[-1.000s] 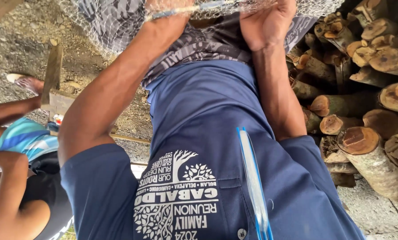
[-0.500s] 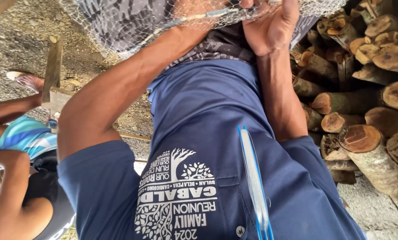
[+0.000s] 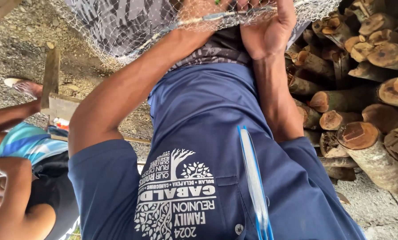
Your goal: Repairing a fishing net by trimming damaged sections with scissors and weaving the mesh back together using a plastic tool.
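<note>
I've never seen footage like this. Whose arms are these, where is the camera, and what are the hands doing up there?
There is no machine here: the camera sits on a person's head and looks down their own body, so you see their blue shirt and both bare arms reaching away from it. The left hand and right hand grip a fine mesh net along its corded edge. A stack of cut logs lies to the right on gravel ground. At the left edge, another person sits nearby. A blue-and-white strap hangs over the shirt.

Both hands [image 3: 234, 20] grip the net [image 3: 119, 26] at top, stacked logs [image 3: 359, 89] to their right.
</note>
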